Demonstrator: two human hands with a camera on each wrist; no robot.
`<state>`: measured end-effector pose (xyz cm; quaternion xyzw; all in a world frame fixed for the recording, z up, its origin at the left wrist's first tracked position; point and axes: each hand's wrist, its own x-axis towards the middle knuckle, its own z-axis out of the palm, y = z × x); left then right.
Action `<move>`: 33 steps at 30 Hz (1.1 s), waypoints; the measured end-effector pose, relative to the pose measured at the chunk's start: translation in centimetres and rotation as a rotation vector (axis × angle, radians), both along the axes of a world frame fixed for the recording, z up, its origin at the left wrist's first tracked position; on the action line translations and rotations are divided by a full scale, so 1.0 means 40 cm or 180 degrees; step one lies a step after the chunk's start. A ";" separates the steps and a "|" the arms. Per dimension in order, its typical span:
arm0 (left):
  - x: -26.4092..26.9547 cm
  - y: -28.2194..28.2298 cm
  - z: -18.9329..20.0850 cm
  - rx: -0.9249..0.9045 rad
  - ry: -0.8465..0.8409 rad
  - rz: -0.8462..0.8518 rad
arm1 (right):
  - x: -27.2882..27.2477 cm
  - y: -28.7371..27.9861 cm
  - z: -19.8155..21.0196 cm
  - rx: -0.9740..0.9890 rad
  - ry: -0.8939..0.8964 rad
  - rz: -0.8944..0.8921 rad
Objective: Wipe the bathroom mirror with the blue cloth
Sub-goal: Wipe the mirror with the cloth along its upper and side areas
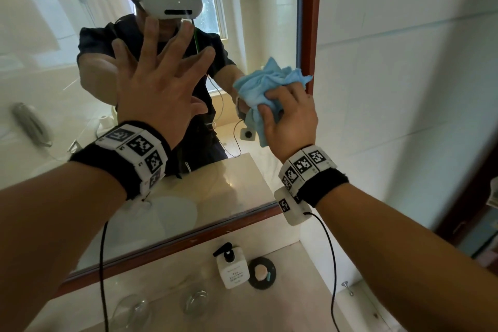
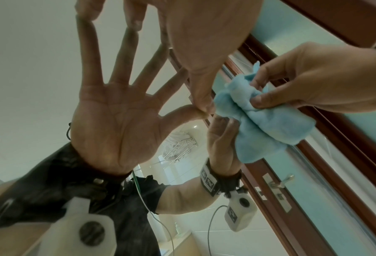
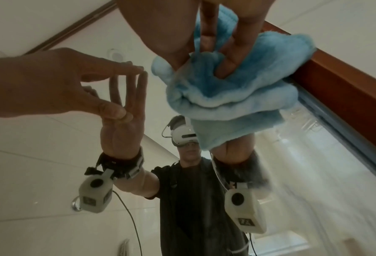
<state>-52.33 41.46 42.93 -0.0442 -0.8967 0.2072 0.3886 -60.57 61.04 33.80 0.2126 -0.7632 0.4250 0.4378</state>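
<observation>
While the right hand (image 1: 292, 118) grips the bunched blue cloth (image 1: 265, 83), fingers curled into the folds, it presses the wad against the mirror (image 1: 67, 75) glass near the right edge, just beside the brown wooden frame (image 1: 312, 21). Left hand (image 1: 159, 81) is spread wide, fingers straight, fingertips (image 2: 134, 20) touching the glass to the left of the cloth; the palm seems to stand slightly off it. Both wrists carry black bands with marker tags. Reflection shows the person in a dark shirt. Below the mirror, on the beige table (image 1: 310, 291): a white pump bottle (image 1: 232, 267), a round black dish (image 1: 262, 273) just beside it, two clear glasses (image 1: 195, 302) further left.
</observation>
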 end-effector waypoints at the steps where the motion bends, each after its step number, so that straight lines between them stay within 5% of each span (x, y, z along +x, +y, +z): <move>1: 0.000 0.000 -0.001 0.0006 -0.0010 0.0001 | 0.001 0.003 -0.017 0.0005 -0.0045 -0.0014; 11: 0.000 0.003 -0.009 0.0020 0.0070 -0.0004 | 0.015 0.016 -0.187 0.0131 -0.0547 -0.0083; 19: -0.003 0.000 -0.014 -0.0093 0.0103 0.0051 | 0.024 0.012 -0.217 0.0122 -0.0744 -0.0074; 25: 0.001 0.001 -0.022 -0.0082 0.0129 -0.0030 | 0.028 0.011 -0.171 -0.0014 -0.0637 -0.0027; 33: -0.003 0.000 -0.029 -0.0034 0.0022 -0.0045 | 0.005 0.004 0.072 -0.0191 -0.0077 -0.0055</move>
